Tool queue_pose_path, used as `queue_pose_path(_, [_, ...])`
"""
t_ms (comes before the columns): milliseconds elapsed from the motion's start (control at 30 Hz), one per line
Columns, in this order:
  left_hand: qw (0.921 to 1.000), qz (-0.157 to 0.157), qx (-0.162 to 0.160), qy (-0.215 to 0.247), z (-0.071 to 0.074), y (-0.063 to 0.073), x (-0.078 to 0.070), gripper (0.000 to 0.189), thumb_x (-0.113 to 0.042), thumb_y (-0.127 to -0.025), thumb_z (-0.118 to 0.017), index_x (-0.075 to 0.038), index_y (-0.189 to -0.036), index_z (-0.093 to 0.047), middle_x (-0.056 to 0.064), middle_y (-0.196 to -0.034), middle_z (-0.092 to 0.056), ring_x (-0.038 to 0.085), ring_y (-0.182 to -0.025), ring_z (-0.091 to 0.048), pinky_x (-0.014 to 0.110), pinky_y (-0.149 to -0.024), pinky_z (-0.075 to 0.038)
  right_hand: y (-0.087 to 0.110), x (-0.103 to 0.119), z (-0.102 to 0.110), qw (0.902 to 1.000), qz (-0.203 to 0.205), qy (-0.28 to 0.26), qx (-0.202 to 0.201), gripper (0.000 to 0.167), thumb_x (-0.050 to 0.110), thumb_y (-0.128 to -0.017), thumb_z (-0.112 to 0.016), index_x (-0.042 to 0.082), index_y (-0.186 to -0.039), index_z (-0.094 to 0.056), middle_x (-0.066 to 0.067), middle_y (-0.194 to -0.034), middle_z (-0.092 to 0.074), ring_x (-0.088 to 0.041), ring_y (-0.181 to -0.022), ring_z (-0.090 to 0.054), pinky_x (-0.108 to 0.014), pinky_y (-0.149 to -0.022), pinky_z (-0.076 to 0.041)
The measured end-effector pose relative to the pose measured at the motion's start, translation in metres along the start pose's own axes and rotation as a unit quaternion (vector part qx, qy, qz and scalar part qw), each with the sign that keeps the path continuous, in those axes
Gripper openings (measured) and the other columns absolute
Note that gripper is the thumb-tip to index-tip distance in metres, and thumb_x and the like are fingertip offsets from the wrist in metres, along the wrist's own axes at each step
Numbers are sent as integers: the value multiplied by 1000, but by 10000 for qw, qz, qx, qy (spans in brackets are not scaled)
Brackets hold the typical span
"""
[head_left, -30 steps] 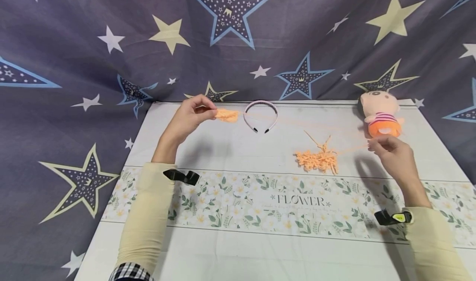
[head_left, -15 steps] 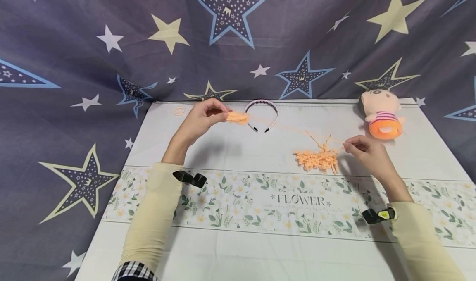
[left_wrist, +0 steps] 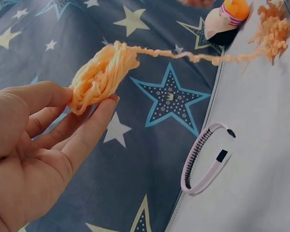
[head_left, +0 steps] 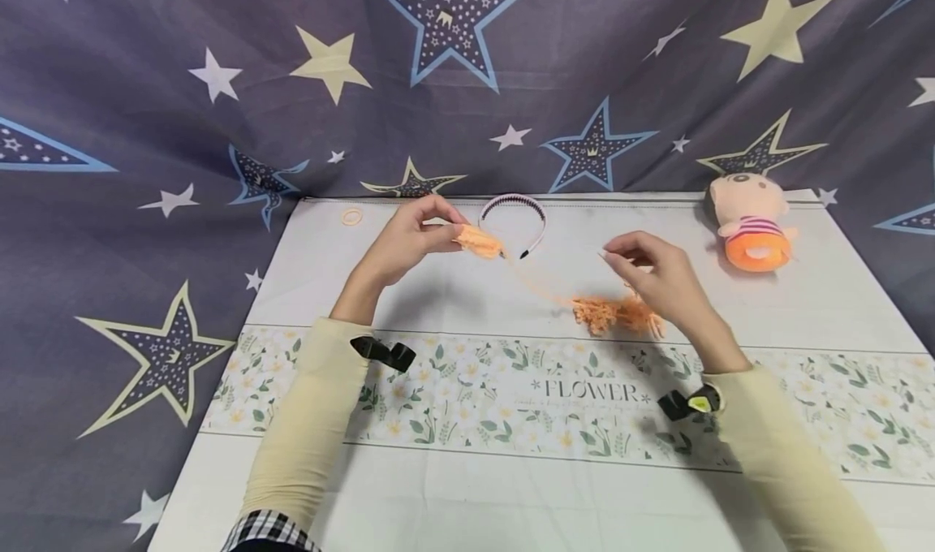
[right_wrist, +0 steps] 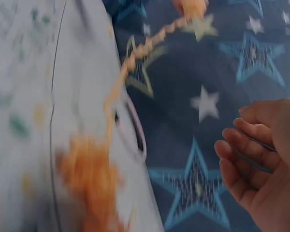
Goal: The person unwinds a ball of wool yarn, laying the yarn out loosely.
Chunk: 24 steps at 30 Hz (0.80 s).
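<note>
In the head view my left hand (head_left: 409, 243) pinches one end of a small bundle of orange yarn (head_left: 480, 242) above the table. The left wrist view shows the yarn bundle (left_wrist: 101, 79) as a looped skein between thumb and fingertips. From it a crinkled strand (left_wrist: 193, 58) runs to a heap of kinked orange yarn (head_left: 595, 314) lying on the table. My right hand (head_left: 657, 280) hovers just above and behind that heap. Its fingers are loosely bent with nothing between them, as the right wrist view of the right hand (right_wrist: 261, 154) shows.
A pale pink headband (head_left: 543, 219) lies behind the yarn bundle. Farther left is a small peach ring (head_left: 351, 217). A plush toy (head_left: 756, 223) with orange bottoms is at the back right. A star-patterned cloth (head_left: 453, 130) hangs behind the table.
My right hand has let go of the yarn strand and moved left, toward my left hand. The left hand has shifted slightly right with the bundle, uncovering the peach ring. The strand now sags.
</note>
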State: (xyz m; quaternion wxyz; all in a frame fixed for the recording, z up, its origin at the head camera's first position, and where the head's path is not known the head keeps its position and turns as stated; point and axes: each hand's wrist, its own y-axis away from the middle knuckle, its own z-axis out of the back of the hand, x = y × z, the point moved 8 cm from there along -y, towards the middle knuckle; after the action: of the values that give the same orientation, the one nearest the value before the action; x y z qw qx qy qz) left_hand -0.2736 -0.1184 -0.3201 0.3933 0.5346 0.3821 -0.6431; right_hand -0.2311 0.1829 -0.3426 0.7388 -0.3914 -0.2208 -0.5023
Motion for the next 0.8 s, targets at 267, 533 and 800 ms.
queue_pose_path(267, [9992, -59, 315, 232, -14, 1, -4, 11, 4, -92, -57, 8, -102, -53, 17, -111, -57, 18, -88, -69, 39, -83, -58, -20, 56, -59, 9944, 583, -627, 619, 22, 19, -93, -63, 8, -112, -66, -5, -103, -69, -14, -88, -63, -23, -79, -53])
queue_pose_path(533, [9990, -55, 393, 208, -23, 0, -2, 11, 2, -93, -58, 6, -102, -55, 19, -112, -57, 18, -90, -68, 37, -84, -58, -25, 67, -80, 9933, 333, -1034, 384, 13, 23, -91, -66, 11, -96, -68, -2, -88, -71, -13, -77, -63, -29, -63, -52])
queue_pose_path(800, [9990, -45, 342, 298, -28, 1, 2, 28, 1, -89, -64, 1, -114, -54, 9, -113, -58, 16, -96, -64, 30, -89, -55, -24, 69, -82, 9915, -129, -1272, 228, 12, 12, -93, -63, 2, -98, -66, -14, -91, -70, -23, -82, -63, -29, -64, -49])
